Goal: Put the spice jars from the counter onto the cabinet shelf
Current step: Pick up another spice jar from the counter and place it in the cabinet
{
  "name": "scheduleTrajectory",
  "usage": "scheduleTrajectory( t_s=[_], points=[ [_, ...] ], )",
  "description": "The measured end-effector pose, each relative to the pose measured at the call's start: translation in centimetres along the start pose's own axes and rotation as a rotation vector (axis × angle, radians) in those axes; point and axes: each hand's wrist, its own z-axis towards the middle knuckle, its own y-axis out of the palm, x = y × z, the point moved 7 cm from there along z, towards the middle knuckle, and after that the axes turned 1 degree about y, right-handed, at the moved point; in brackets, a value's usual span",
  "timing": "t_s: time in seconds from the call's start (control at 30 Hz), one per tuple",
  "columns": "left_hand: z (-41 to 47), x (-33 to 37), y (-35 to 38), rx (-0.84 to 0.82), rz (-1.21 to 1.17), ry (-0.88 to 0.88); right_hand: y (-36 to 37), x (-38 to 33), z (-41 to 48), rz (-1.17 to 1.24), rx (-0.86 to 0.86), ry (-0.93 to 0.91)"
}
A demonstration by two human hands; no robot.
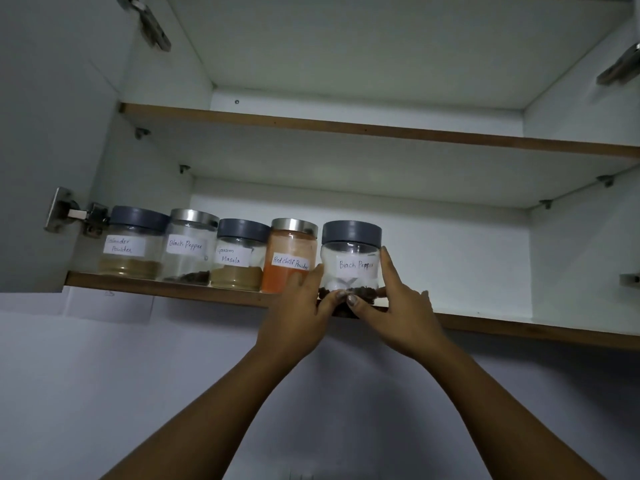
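Hands [298,303] and [398,306] are clasping the pepper jar [351,261] from both sides as you are setting it at the shelf [519,329] edge, just right of the chilli jar [291,254]. Keep it upright while you are sliding it back from your grip, label forward.

Above me: my wall cabinet [571,265], white inside, dimly lit. Upper shelf board [346,128] with brown wood edge, resting on small metal pegs [141,133]. Left door [41,133] swung open, pale grey, on metal hinges [74,214]. Another hinge [620,69] at upper right. Below the cabinet, a plain pale wall [104,393], in shadow.
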Motion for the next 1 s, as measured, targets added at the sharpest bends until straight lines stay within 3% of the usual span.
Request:
scheduleTrajectory(
  t_s=[0.23, 0.63, 0.83, 1.0],
  points=[
    [-0.1, -0.9, 0.9, 0.213, 0.085, 0.041, 1.4, 1.4, 1.3, -0.196, 0.041, 0.086],
    [0.0, -1.6, 1.4, 0.326, 0.229, 0.133, 2.0, 1.2, 1.3, -0.315, 0.165, 0.2],
    [0.1, -1.3, 1.4, 0.257, 0.176, 0.099, 2.3, 1.2, 1.0, -0.316, 0.228, 0.181],
    [-0.7, 0.1, 1.3, 0.072, 0.214, -0.017, 2.4, 1.3, 0.3, -0.339, 0.095, 0.181]
  ],
)
